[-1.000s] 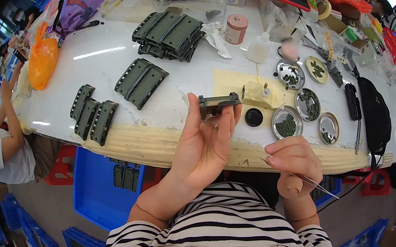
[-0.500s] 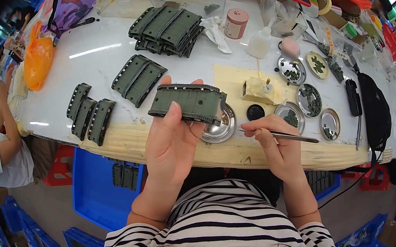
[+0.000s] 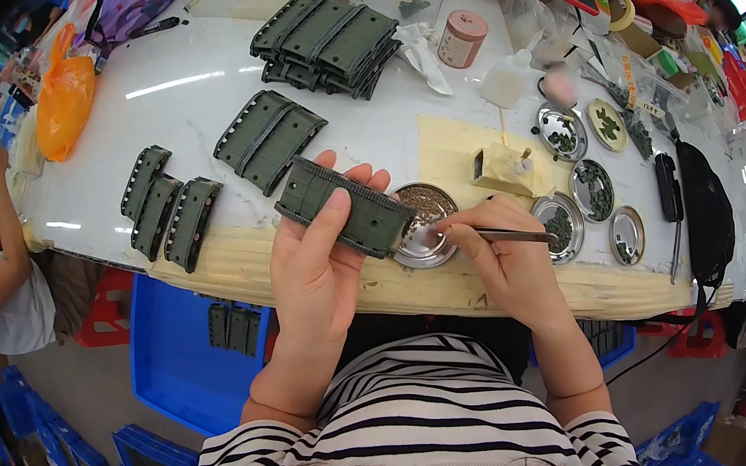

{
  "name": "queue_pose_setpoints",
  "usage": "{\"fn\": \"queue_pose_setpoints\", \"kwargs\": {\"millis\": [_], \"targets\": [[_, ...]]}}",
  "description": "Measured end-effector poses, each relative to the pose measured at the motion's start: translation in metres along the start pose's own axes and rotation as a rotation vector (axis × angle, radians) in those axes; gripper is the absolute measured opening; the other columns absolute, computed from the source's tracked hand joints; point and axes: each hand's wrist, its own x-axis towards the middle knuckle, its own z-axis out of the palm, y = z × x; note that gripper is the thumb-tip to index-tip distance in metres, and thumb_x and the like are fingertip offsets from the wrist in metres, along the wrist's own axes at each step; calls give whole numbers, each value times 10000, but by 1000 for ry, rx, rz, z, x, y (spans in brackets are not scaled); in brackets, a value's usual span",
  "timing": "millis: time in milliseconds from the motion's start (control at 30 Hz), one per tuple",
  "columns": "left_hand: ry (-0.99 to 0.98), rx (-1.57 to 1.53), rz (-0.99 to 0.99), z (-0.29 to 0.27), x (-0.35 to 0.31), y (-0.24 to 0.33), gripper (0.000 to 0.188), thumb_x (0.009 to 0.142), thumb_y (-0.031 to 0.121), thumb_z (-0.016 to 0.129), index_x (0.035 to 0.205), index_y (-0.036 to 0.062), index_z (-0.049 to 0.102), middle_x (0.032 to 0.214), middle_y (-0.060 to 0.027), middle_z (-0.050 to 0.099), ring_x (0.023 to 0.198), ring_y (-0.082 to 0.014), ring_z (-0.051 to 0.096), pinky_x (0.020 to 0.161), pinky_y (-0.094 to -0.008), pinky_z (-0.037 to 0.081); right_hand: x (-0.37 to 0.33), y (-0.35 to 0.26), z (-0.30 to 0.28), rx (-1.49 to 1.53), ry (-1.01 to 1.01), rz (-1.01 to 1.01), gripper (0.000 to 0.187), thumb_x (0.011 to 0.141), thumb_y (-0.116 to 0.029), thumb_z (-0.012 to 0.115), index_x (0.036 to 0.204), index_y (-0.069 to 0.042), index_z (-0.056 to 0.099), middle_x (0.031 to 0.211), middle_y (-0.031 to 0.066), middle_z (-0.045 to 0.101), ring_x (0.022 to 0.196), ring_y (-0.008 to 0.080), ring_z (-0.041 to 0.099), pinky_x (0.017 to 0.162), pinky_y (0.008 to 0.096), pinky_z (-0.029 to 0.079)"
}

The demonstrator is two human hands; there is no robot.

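My left hand point(image 3: 320, 259) grips a dark green curved model part point(image 3: 346, 204) with toothed long edges, thumb across its broad face. Tweezers point(image 3: 516, 234) are pinched in my right hand point(image 3: 503, 254), their tips over a round metal dish point(image 3: 427, 216) of small brownish bits. The green part's right end hangs over that dish's left rim. Whatever sits between the tweezer tips is too small to make out. Beyond my left hand lies a matching pair of green parts point(image 3: 269, 138); more single green parts point(image 3: 154, 215) rest farther left.
Behind them is a stack of green parts point(image 3: 325, 46). To the right stand several dishes of tiny green pieces point(image 3: 592, 189), a yellow taped block point(image 3: 504, 169), a squeeze bottle point(image 3: 508, 78) and a pink jar point(image 3: 462, 38). A blue tray point(image 3: 168, 354) is below the table edge.
My left hand has turned the green part so its broad face points up. My right hand has moved left, bringing the tweezers over the dish of brownish bits.
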Motion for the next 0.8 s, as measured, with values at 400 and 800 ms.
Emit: {"fn": "queue_pose_setpoints", "kwargs": {"millis": [400, 800], "targets": [[-154, 294, 57, 5, -11, -3, 166, 985, 136, 426, 1093, 24, 485, 1291, -175, 464, 1012, -271, 619, 844, -387, 557, 0, -7, -16, 294, 131, -136, 176, 860, -201, 628, 910, -48, 699, 750, 47, 661, 652, 186, 519, 671, 306, 403], [-518, 55, -505, 12, -14, -26, 266, 1022, 290, 343, 952, 50, 432, 1001, -124, 571, 972, -268, 643, 819, -385, 570, -8, -10, -34, 254, 58, -334, 241, 816, -243, 625, 936, -55, 718, 868, 66, 645, 783, 217, 523, 754, 329, 415]]}}
